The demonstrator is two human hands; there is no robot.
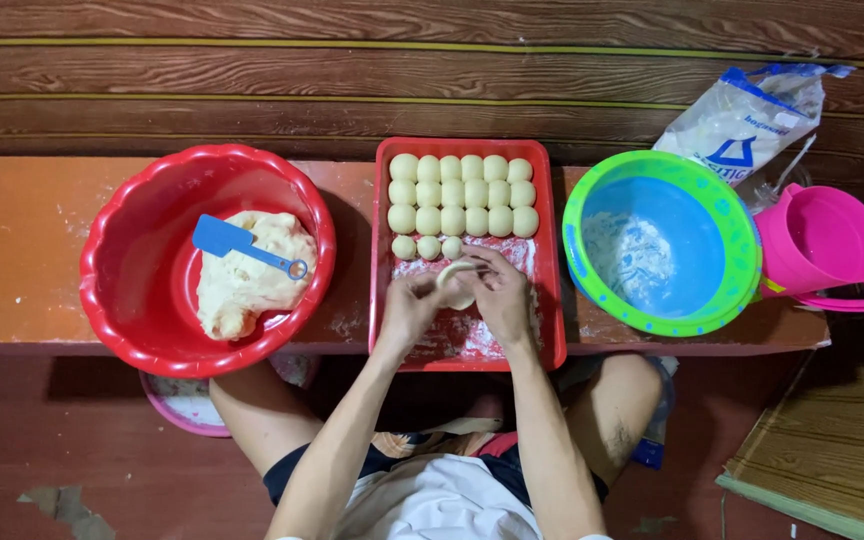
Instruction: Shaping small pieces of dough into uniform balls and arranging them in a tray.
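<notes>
Both my hands meet over the red rectangular tray (384, 215) on a low orange bench. My left hand (409, 308) and my right hand (500, 293) pinch one pale piece of dough (455, 283) between their fingers. Behind them in the tray lie several round dough balls (462, 193) in neat rows, with three smaller ones in front. Flour dusts the tray's floor under my hands.
A red bowl (132, 270) at the left holds a lump of dough (242, 275) and a blue scraper (235, 241). At the right stand a green-and-blue bowl (664, 243) with flour, a pink jug (824, 246) and a flour bag (747, 115). My knees are under the bench.
</notes>
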